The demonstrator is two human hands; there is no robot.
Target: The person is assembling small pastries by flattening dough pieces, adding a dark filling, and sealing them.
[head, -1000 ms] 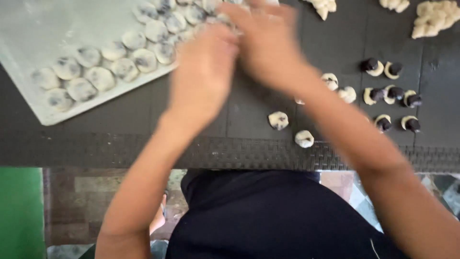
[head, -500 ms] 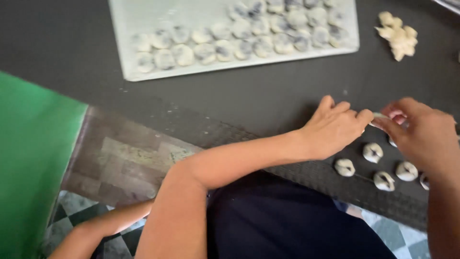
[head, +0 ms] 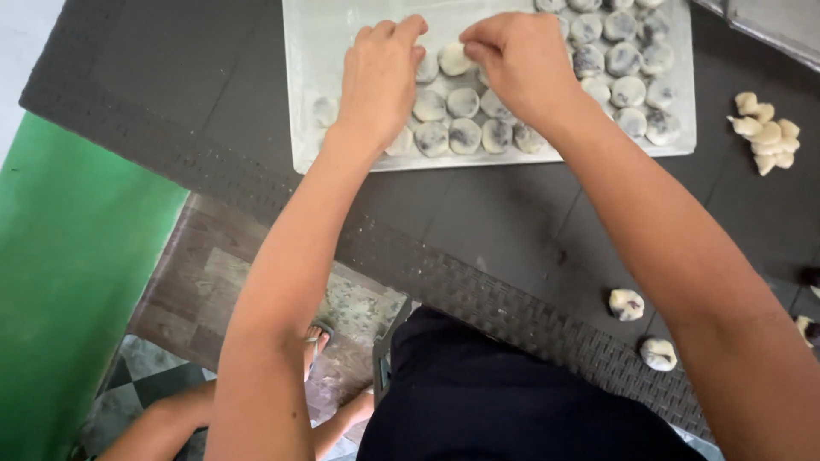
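Note:
A white tray (head: 318,51) lies on the dark table (head: 478,213) at the top of the view, holding several round flattened dough pieces with dark filling showing through. Both my hands reach over it. My right hand (head: 517,64) pinches the edge of one pale dough piece (head: 453,60) at the left end of the rows. My left hand (head: 380,77) hovers with bent fingers, its fingertips against the same piece's left side and covering other pieces. I cannot tell whether the left hand grips anything.
A pile of plain dough lumps (head: 764,132) lies at the right. Two filled dough balls (head: 626,304) (head: 658,353) sit near the table's woven front edge. A green surface (head: 68,256) is at the left. Below are a tiled floor and a sandalled foot (head: 316,341).
Both hands moved from the dough balls near the table's front right up to the tray, and the view shifted so the tray is closer.

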